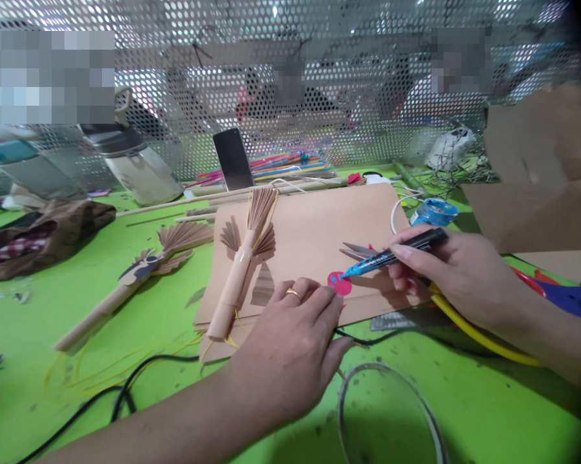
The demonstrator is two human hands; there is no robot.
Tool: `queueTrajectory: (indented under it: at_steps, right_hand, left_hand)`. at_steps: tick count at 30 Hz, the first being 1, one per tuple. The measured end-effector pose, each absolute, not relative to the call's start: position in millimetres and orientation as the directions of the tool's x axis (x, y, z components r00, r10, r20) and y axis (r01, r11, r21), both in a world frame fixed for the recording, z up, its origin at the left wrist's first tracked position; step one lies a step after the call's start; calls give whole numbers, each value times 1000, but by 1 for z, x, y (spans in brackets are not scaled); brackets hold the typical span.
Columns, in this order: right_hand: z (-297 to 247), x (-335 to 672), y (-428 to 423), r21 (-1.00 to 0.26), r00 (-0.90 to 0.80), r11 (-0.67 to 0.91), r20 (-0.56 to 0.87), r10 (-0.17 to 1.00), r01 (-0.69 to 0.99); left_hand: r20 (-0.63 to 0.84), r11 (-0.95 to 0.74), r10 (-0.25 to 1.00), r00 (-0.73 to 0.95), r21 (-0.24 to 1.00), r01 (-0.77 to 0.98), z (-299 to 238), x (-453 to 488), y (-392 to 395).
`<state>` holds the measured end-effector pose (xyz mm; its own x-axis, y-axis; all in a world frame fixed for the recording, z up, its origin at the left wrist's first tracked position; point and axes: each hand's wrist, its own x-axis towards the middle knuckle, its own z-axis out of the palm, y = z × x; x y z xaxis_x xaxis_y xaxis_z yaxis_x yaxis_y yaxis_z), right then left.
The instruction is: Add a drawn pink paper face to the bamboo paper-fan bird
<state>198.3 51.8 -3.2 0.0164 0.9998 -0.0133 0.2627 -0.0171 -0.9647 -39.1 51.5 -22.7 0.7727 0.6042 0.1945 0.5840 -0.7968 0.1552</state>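
My right hand [452, 267] is closed around a blue marker [391, 256] with a black cap end. Its tip touches a small pink paper circle [339, 283] lying on a tan cardboard sheet [319, 225]. My left hand [295, 335], wearing a gold ring, lies flat with its fingertips pressing the sheet just beside the pink circle. A pair of scissors [360, 250] rests on the sheet under the marker. A paper bird on a rolled tube [242, 264] lies on the sheet's left part.
A second paper bird [140, 270] lies on the green table [149, 322]. A phone [233, 159] leans against the perforated screen, beside coloured sticks [290, 164]. A bottle [135, 164], blue tape roll [434, 211], cardboard box [541, 167], black cable [126, 386] and clear ring [391, 412] surround the area.
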Motion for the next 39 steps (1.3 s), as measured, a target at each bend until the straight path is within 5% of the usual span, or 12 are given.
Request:
queueTrajectory:
  at_steps: [39]
  right_hand:
    - [-1, 199, 49, -841, -7, 135, 154, 988, 523]
  left_hand:
    - [194, -796, 605, 772, 143, 588, -24, -39, 50]
